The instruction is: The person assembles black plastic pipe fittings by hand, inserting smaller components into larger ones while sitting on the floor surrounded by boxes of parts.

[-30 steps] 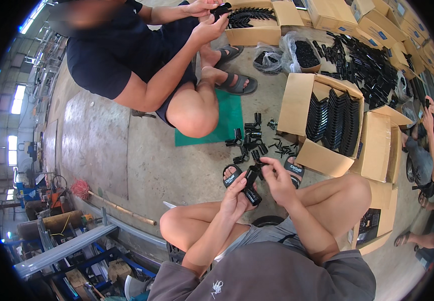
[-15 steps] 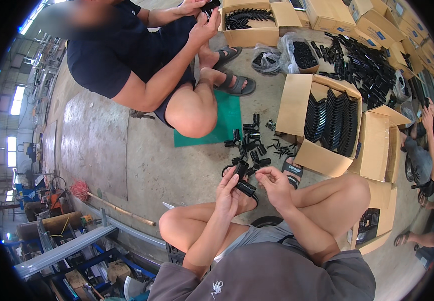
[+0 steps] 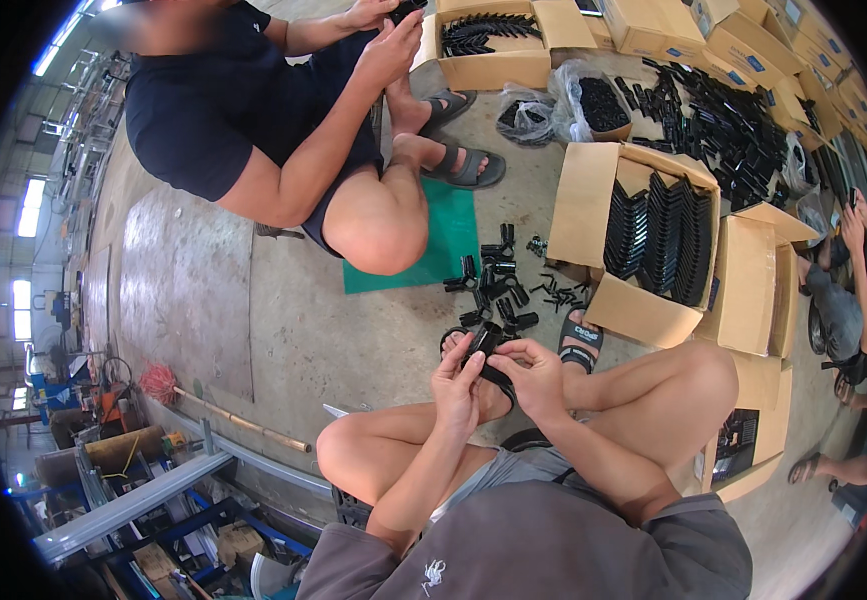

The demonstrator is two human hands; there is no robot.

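Note:
My left hand (image 3: 459, 386) is closed around a black angled tube fitting (image 3: 485, 340), held up above my left foot, one open end tilted up and away. My right hand (image 3: 531, 378) is closed too, thumb and fingers pressed against the fitting's lower right part. Whether a small piece is also pinched there is hidden. Just beyond my hands, a loose group of similar black fittings (image 3: 498, 287) lies on the concrete floor. Beside them are several small black pins (image 3: 563, 292) and a few tiny shiny parts (image 3: 537, 245).
An open cardboard box (image 3: 578, 205) with stacked black angled parts stands at right. A green mat (image 3: 453, 225) lies ahead, partly under a seated co-worker (image 3: 203, 140) handling a black part. Farther right spreads a black parts heap (image 3: 723, 130). A mop (image 3: 243, 420) and metal rack (image 3: 133, 505) are at left.
My right hand has moved left, from apart to touching the fitting. The fitting has turned slightly in my left hand. The co-worker's hands have shifted a little left in the picture.

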